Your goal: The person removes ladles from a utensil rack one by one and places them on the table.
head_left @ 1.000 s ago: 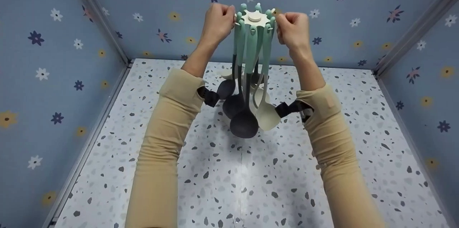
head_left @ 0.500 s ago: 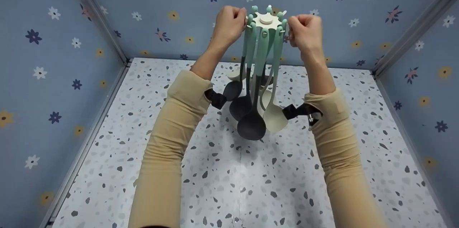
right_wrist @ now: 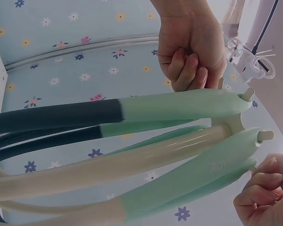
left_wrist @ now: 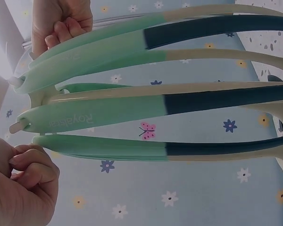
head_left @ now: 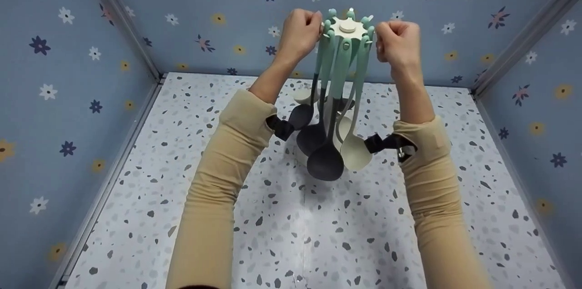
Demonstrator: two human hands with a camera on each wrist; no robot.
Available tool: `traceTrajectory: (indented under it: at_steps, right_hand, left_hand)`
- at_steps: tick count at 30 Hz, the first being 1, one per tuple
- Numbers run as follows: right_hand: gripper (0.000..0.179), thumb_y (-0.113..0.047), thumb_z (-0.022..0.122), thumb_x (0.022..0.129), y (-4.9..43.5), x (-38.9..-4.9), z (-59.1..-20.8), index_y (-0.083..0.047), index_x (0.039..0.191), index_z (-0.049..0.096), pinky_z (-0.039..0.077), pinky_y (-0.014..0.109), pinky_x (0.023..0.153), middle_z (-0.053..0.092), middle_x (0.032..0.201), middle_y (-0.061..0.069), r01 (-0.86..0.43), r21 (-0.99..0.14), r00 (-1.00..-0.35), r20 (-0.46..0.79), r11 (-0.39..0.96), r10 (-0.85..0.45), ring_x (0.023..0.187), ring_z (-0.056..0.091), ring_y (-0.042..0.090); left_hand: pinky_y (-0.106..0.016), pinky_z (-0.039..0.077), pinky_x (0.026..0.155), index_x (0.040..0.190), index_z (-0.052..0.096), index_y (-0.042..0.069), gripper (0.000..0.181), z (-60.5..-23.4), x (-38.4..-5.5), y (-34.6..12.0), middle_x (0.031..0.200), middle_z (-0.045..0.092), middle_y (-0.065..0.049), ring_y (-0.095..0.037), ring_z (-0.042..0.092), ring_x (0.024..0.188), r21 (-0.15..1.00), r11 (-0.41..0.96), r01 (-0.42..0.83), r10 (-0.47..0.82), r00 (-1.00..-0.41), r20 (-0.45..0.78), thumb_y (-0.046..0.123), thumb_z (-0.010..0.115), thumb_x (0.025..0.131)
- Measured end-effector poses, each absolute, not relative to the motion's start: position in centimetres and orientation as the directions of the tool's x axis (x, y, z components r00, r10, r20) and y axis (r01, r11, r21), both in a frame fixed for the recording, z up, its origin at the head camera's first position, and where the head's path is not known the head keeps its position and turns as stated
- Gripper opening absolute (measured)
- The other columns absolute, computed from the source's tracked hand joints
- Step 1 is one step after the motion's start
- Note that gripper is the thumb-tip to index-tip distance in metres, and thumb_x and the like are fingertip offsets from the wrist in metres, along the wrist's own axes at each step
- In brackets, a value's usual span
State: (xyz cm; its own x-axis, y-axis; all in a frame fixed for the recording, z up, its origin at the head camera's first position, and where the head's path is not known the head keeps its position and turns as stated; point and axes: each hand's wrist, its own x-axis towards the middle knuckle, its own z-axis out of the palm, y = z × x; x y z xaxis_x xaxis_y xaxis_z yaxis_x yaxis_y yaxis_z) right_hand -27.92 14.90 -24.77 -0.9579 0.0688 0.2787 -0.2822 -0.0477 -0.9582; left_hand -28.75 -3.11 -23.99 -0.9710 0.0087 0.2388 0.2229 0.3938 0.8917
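A cream utensil rack [head_left: 348, 28] stands upright between my hands, with its notched top and pegs level with them. My left hand [head_left: 301, 33] pinches a peg on its left side, fingers curled. On the opposite side my right hand [head_left: 400, 46] pinches another peg; thumb and finger meet at its tip in the right wrist view. Mint-handled utensils hang all round: a dark ladle [head_left: 325, 161] in front, a second dark ladle [head_left: 311, 138], a dark spoon [head_left: 300, 117] and a cream ladle [head_left: 356, 152]. The rack's cream pole [right_wrist: 108, 160] shows between handles. Its base is mostly hidden behind the ladles.
Under the rack is a white speckled tabletop [head_left: 291, 234]. A blue flowered back wall [head_left: 245, 16] rises close behind, with side walls left and right. Black wrist camera mounts [head_left: 283, 130] sit right beside the hanging spoon and cream ladle.
Both hands and the rack with its hanging utensils have shifted to the right and slightly toward me. The grip on both sides is unchanged.
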Motion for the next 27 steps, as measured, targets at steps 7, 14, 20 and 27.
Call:
traceTrajectory:
  at_steps: [7, 14, 20, 27]
  right_hand:
    - [0.036, 0.007, 0.044, 0.082, 15.1, -27.9, -25.1, -0.002, 0.047, 0.041, 0.017, 0.019, 0.034, 0.035, 0.042, 0.004, -0.297, -0.948, -0.955, 0.293, -0.111, 0.054, 0.033, 0.027, 0.010]
    - [0.034, 0.003, 0.046, 0.084, 15.2, -28.0, -25.6, -0.001, 0.051, 0.044, 0.019, 0.018, 0.033, 0.037, 0.043, 0.004, -0.321, -0.940, -0.947, 0.319, -0.119, 0.037, 0.034, 0.030, 0.010]
    - [0.034, -0.004, 0.050, 0.088, 15.3, -28.1, -25.9, -0.001, 0.055, 0.048, 0.023, 0.017, 0.033, 0.041, 0.046, 0.005, -0.320, -0.940, -0.947, 0.319, -0.118, 0.027, 0.036, 0.034, 0.011]
    - [0.033, -0.008, 0.050, 0.090, 15.4, -28.1, -25.8, -0.001, 0.057, 0.050, 0.025, 0.017, 0.033, 0.042, 0.047, 0.006, -0.332, -0.940, -0.943, 0.333, -0.082, -0.001, 0.036, 0.035, 0.011]
  left_hand:
    - [-0.020, 0.029, 0.047, 0.062, 0.049, 0.011, 0.037, -24.1, -28.6, -3.0, 0.060, 0.043, 0.000, -0.008, 0.036, 0.051, 0.907, 0.358, 0.220, 0.020, -0.973, 0.228, 0.017, 0.038, 0.096]
    - [-0.021, 0.030, 0.047, 0.061, 0.045, 0.010, 0.036, -24.8, -28.7, -3.1, 0.058, 0.040, 0.000, -0.009, 0.036, 0.049, 0.922, 0.277, 0.270, 0.041, -0.962, 0.270, 0.017, 0.039, 0.096]
    - [-0.022, 0.030, 0.046, 0.058, 0.042, 0.010, 0.037, -25.2, -28.8, -3.2, 0.056, 0.038, -0.001, -0.011, 0.036, 0.048, 0.917, 0.240, 0.318, 0.032, -0.947, 0.320, 0.017, 0.042, 0.095]
    - [-0.022, 0.031, 0.047, 0.059, 0.043, 0.010, 0.035, -25.3, -28.7, -3.1, 0.057, 0.040, -0.001, -0.011, 0.037, 0.050, 0.920, 0.225, 0.321, 0.019, -0.946, 0.325, 0.017, 0.044, 0.094]
